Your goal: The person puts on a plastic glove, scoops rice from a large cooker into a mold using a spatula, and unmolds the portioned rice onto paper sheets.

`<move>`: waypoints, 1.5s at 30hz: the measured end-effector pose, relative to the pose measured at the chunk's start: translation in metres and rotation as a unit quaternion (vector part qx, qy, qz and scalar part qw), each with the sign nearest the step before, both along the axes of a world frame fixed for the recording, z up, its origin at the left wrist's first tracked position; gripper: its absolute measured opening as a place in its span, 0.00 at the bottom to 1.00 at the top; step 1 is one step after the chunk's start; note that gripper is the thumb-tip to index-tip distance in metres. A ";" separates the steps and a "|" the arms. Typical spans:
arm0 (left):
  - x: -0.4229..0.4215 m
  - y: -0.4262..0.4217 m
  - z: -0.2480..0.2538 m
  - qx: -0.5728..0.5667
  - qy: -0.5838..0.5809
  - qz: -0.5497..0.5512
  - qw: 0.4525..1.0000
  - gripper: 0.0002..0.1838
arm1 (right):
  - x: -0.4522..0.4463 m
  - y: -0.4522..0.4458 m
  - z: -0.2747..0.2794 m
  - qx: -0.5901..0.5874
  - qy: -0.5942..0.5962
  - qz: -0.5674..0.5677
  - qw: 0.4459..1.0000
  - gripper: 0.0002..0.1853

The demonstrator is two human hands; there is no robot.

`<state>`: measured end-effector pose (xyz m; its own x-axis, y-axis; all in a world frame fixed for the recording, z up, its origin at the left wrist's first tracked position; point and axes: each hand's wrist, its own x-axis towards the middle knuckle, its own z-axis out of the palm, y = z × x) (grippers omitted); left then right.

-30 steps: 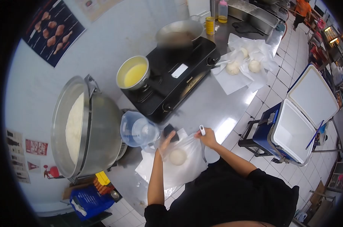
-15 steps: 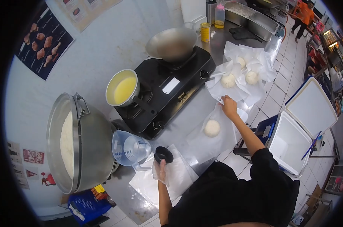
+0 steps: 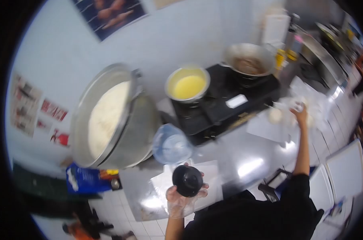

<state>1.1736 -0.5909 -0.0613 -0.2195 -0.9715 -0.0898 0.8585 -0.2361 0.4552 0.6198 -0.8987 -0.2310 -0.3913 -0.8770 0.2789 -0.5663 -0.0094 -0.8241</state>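
- Left hand [image 3: 182,201]: fingers curled around a black bowl [image 3: 188,181], in front of the stove [image 3: 220,115].
- Nearer right hand [image 3: 300,114]: just beside a dough ball [image 3: 275,115], right of the stove; finger hold too blurred to tell.

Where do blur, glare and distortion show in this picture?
All in the head view: fisheye bending with black corners; bright glare on the steel counter; blur over the right hand and white papers; the black bowl in the left hand looks sharper.
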 end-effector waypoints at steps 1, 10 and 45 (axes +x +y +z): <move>0.014 0.003 0.018 -0.024 0.040 0.012 0.999 0.42 | 0.002 0.005 0.002 0.015 -0.022 -0.016 1.000 0.29; 0.220 -0.044 0.207 -0.105 -0.342 0.430 0.829 0.33 | 0.092 0.042 0.040 0.046 -0.059 -0.029 0.997 0.27; 0.305 -0.166 0.120 -0.142 -0.917 -0.211 0.307 0.33 | 0.184 0.100 0.123 0.017 0.057 -0.132 0.989 0.24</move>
